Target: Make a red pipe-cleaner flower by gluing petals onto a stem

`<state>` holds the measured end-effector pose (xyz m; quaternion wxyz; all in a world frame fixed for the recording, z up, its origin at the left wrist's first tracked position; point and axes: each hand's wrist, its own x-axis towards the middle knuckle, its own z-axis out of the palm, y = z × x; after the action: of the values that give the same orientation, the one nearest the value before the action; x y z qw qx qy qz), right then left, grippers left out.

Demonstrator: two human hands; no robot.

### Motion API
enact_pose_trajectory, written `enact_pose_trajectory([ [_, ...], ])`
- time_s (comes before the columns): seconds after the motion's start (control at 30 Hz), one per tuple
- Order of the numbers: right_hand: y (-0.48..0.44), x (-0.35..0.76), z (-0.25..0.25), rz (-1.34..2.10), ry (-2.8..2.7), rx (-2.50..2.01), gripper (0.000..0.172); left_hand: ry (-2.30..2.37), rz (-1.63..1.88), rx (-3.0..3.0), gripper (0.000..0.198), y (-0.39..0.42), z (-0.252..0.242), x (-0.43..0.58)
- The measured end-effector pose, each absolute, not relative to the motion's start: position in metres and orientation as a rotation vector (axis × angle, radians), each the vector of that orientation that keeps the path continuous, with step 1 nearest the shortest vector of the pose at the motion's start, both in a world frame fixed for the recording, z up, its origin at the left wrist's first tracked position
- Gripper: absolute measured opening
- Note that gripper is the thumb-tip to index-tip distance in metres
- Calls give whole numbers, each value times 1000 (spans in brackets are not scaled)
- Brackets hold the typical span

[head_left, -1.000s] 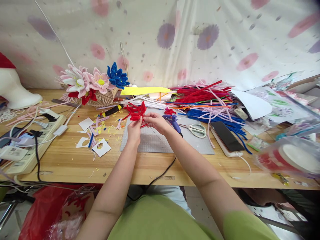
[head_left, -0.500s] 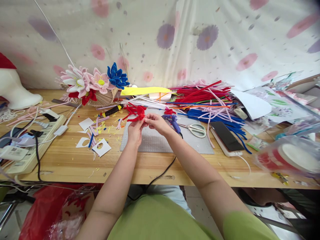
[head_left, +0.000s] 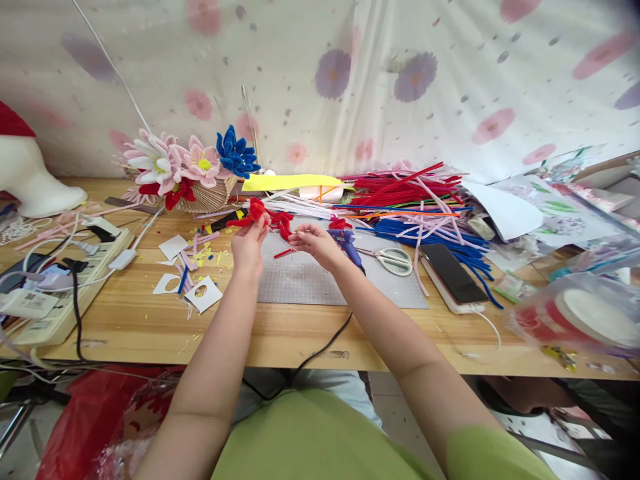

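Note:
My left hand (head_left: 249, 248) is closed in a pinch on a red pipe-cleaner piece (head_left: 257, 209) with rounded, petal-like loops. A thin pale strand (head_left: 278, 235), perhaps wire, stretches from that piece to my right hand (head_left: 314, 244), whose thumb and forefinger are pinched at its end. More red pipe-cleaner loops (head_left: 285, 225) lie just behind the gap between my hands, above a grey cutting mat (head_left: 320, 283). Next to my right hand, on the mat, rests a purple glue gun (head_left: 349, 245). Scissors (head_left: 394, 261) with pale handles lie to its right.
Bundles of red (head_left: 385, 190) and blue pipe cleaners (head_left: 425, 235) lie at the back right. A phone (head_left: 456, 272) sits further right. Pipe-cleaner flowers (head_left: 200, 163) stand back left, near cut card squares (head_left: 203, 294). A power strip (head_left: 107, 267) with cables occupies the left.
My left hand has moved left and away from my right hand, carrying the red piece. The thin strand now shows between them. My right hand has hardly moved.

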<state>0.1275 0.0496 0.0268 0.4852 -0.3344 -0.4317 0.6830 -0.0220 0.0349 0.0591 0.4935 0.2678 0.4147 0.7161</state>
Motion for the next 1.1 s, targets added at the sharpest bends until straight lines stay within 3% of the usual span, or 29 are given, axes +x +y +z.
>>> enact_pose_trajectory([
  [0.4, 51, 122, 23, 1577, -1187, -838, 26, 1333, 1215, 1228, 32, 46, 93, -76],
  [0.57, 47, 125, 27, 1660, -1213, -855, 34, 1418, 976, 1799, 26, 46, 98, -73],
  [0.8, 36, 126, 49, 2050, -1243, -697, 49, 1365, 926, 2272, 19, 35, 103, -61],
  [1.1, 35, 122, 57, 1913, -1321, -755, 38, 1237, 982, 2189, 20, 31, 89, -57],
])
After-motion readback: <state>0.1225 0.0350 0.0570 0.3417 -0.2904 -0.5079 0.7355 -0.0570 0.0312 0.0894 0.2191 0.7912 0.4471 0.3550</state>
